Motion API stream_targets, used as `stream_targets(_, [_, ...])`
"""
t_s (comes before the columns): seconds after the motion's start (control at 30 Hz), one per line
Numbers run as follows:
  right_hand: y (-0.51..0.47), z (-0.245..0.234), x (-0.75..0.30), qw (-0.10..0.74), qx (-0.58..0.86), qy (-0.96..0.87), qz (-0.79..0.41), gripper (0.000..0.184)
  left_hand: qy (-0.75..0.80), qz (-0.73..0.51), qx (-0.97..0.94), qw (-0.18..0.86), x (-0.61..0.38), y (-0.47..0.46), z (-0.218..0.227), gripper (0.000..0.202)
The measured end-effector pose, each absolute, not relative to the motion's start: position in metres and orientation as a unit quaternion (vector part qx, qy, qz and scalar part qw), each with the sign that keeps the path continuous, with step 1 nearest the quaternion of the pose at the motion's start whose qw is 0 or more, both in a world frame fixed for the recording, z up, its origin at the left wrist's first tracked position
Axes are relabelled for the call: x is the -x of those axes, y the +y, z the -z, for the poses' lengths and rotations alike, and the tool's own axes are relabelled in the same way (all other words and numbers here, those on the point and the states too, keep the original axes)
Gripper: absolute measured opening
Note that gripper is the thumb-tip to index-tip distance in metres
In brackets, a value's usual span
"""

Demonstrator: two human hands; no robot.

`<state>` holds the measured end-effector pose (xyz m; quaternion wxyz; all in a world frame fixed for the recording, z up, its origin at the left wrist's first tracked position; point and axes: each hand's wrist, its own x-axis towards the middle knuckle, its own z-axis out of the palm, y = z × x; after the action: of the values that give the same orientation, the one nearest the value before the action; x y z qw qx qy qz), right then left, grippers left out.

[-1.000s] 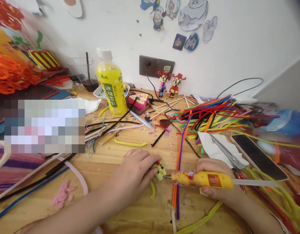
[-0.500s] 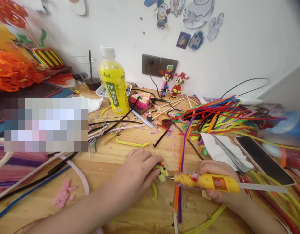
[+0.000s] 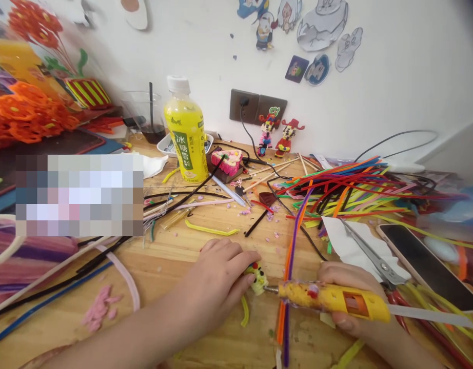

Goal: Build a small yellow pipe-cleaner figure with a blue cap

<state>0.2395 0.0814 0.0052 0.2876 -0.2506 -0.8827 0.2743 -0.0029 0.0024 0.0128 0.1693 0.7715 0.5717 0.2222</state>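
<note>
**Work at the table edge.** The left hand [image 3: 217, 284] was curled closed over a small yellow chenille figure [image 3: 258, 280], its fingertips pressing on the figure and hiding part of it. The figure sat on the wooden table [image 3: 159, 266], between the hands. The right hand [image 3: 346, 300] gripped a yellow-handled tool [image 3: 332, 301], fingers and thumb closed around the barrel. Its metal tip [image 3: 271, 289] pointed at the figure, and whether they touched could not be told. The tool's exact kind was hard to make out.

An orange chenille stem and a purple chenille stem [image 3: 287, 318] ran beneath the tool. Beyond the right hand lay steel scissors [image 3: 369, 256] on white paper [image 3: 348, 238], beside a phone [image 3: 425, 261]. A heap of multicoloured chenille stems [image 3: 344, 192] lay farther back. A yellow drink bottle [image 3: 186, 133] stood in front of a clear plastic cup [image 3: 142, 115]. Pink scraps [image 3: 100, 305] lay left of the left forearm. A pixelated patch [image 3: 79, 195] concealed the table's left side, and the orange items [image 3: 28, 118] at far left were blurred.
</note>
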Motion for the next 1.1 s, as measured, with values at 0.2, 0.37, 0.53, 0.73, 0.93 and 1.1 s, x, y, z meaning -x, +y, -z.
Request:
stream_targets(0.2, [0.0818,-0.0024,-0.2407,0.292,0.242,-0.884,-0.274,0.051,0.567,-0.227,-0.774,0.170,0.0030,0.0019,-0.0132,0.022])
stream_targets(0.37, [0.0817,-0.0060,-0.2392,0.293,0.242,-0.887,-0.262,0.050,0.564,-0.219,-0.775,0.180,0.0034,0.0012,-0.0148,0.021])
stream_targets(0.53, [0.0833,-0.0108,-0.2365,0.293,0.224,-0.896,-0.247,0.048,0.562,-0.218,-0.775,0.190,0.0037,0.0016,-0.0143,0.020])
stream_targets(0.73, [0.0835,-0.0093,-0.2384,0.293,0.231,-0.893,-0.250,0.048,0.558,-0.223,-0.778,0.181,0.0038,0.0033,-0.0132,0.020])
stream_targets(0.93, [0.0831,-0.0076,-0.2412,0.289,0.233,-0.890,-0.266,0.047,0.558,-0.223,-0.779,0.179,0.0040,0.0023,-0.0140,0.021])
stream_targets(1.1, [0.0824,-0.0083,-0.2401,0.293,0.240,-0.888,-0.259,0.048,0.557,-0.223,-0.780,0.178,0.0039,0.0028,-0.0141,0.021])
